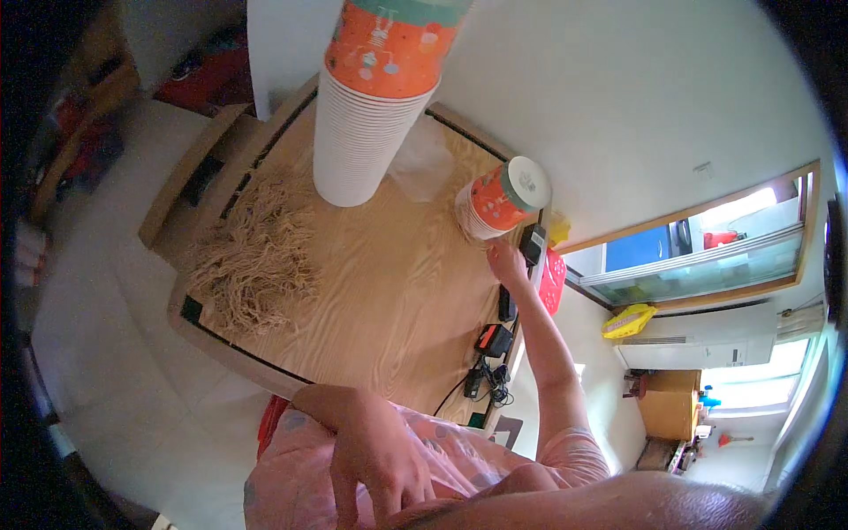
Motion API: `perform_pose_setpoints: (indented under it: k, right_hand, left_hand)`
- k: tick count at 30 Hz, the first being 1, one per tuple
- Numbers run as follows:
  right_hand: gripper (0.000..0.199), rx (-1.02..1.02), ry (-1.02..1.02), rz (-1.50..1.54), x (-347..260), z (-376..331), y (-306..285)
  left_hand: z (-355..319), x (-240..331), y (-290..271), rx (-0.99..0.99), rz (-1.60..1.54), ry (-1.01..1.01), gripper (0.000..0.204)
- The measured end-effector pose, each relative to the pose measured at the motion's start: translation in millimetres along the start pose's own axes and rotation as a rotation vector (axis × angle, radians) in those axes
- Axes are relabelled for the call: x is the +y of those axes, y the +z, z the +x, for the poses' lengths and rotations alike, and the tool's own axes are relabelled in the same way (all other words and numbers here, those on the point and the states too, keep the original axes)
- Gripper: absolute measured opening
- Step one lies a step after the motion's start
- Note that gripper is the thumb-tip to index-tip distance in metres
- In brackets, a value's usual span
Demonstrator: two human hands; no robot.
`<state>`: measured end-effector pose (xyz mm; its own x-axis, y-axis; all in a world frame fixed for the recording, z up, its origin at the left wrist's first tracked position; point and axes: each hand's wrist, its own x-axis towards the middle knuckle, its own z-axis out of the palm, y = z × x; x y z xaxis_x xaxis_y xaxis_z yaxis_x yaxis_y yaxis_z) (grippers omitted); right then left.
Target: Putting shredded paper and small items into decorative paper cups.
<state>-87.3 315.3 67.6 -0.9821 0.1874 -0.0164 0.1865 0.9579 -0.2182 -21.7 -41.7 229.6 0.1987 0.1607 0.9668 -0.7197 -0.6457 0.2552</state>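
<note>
At two o'clock on the surface (380,309), a short stack of paper cups (495,201) is standing mouth-down, likely light, smooth and easily dented, so the stacked rims are offering the firmest hold. The right hand (508,263) is resting by its base; whether the fingers are pinching anything, I can't tell at this size. At six o'clock, the left hand (384,455) is hanging loosely spread. At nine o'clock, brown string (261,256) is lying heaped, probably soft and tangle-prone.

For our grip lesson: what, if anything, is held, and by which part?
The right hand is beside the short paper-cup stack; any hold cannot be told. The left hand shows nothing held.
</note>
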Motion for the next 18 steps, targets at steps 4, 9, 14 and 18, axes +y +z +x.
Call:
perform_pose_setpoints:
  k: [4, 9, 14, 18]
  right_hand:
    - [0.02, 0.346, -0.193, -0.01, -76, 22, -67]
    - [0.028, 0.632, -0.488, 0.233, -200, 51, -184]
    - [0.035, 0.881, -0.717, 0.041, -291, 83, -234]
    - [0.026, 0.811, -0.705, -0.131, -310, 120, -243]
  left_hand:
    - [47, -95, 73, -0.01, 0.066, -0.03, 0.028]
    - [25, -22, 109, -0.015, 0.132, -0.071, 0.028]
    - [48, -78, 150, 0.026, 0.166, -0.103, 0.028]
    - [57, -52, 131, 0.058, 0.184, -0.136, 0.028]
